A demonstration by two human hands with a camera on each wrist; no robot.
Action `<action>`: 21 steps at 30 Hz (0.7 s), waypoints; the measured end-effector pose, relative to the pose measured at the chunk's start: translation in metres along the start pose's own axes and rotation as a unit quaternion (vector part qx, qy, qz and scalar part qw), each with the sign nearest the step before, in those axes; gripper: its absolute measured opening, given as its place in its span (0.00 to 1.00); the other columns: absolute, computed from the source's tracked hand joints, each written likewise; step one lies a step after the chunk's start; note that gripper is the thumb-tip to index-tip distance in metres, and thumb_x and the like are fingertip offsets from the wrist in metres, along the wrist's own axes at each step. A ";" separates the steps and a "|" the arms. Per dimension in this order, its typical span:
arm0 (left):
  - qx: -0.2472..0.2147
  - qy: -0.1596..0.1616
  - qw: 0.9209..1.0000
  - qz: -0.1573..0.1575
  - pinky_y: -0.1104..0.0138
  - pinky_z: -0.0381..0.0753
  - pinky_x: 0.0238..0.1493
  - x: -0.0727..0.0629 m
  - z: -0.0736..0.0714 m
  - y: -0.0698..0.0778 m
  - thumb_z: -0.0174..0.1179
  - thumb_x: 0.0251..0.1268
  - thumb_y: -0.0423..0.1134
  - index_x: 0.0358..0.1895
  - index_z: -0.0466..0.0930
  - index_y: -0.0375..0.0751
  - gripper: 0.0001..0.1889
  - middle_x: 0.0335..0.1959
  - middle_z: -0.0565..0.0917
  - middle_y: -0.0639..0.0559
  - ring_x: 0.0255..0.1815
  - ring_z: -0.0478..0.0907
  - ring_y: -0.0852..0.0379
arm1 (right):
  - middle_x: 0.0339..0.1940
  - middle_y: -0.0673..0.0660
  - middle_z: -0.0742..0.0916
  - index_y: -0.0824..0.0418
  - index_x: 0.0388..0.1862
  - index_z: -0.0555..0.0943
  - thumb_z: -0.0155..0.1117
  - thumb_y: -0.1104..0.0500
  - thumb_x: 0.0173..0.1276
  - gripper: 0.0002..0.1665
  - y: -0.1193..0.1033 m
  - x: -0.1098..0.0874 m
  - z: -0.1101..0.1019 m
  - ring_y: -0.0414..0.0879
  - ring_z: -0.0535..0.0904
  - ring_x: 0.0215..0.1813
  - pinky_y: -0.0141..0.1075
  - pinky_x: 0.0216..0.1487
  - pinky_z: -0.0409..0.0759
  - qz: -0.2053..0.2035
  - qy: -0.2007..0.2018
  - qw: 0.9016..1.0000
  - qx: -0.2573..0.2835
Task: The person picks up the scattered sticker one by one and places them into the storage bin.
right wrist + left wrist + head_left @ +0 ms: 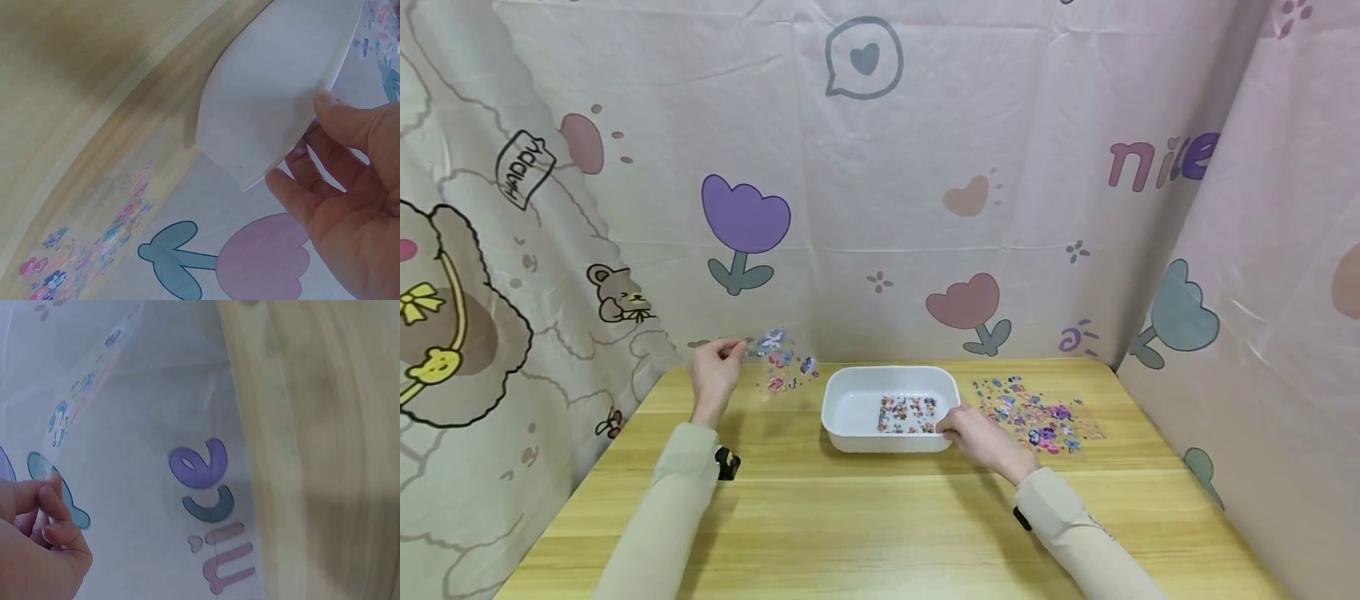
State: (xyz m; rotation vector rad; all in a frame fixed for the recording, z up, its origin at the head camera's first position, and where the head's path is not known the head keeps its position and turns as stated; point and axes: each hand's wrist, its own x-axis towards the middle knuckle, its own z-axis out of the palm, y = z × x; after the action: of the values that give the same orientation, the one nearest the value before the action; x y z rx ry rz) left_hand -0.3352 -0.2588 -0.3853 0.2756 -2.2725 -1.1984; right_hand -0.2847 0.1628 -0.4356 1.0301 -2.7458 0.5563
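My left hand [717,375] pinches a clear sticker sheet [777,360] by its edge, thumb against fingers, and the sheet hangs over the far left of the table. Seen nearly edge-on in the left wrist view, the sheet [81,394] slants up from the fingertips. A white plastic basin [880,443] stands in the middle. Inside it lies a piece with small brownish printed figures [907,414]. At the basin's near right corner, my right hand [988,440] grips the rim; the right wrist view shows thumb and fingertips on the basin's edge [269,94].
More clear sticker sheets [1048,425] with colourful prints lie on the wooden table [865,525], right of the basin. A patterned cloth [880,192] hangs behind the table and along both sides.
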 end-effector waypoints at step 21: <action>-0.019 -0.121 0.992 0.031 0.70 0.70 0.25 -0.016 0.061 0.043 0.55 0.72 0.36 0.47 0.84 0.35 0.10 0.36 0.86 0.41 0.27 0.73 0.58 | 0.39 0.57 0.90 0.62 0.39 0.88 0.64 0.71 0.63 0.10 0.000 0.001 0.000 0.50 0.84 0.43 0.43 0.49 0.84 0.012 -0.001 1.000 -0.003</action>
State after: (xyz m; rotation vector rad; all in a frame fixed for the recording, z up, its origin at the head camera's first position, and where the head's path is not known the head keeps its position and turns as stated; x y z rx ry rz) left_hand -0.3527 -0.1846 -0.3836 0.0454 -2.4413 -1.3022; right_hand -0.2851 0.1621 -0.4358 0.9981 -2.7627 0.5512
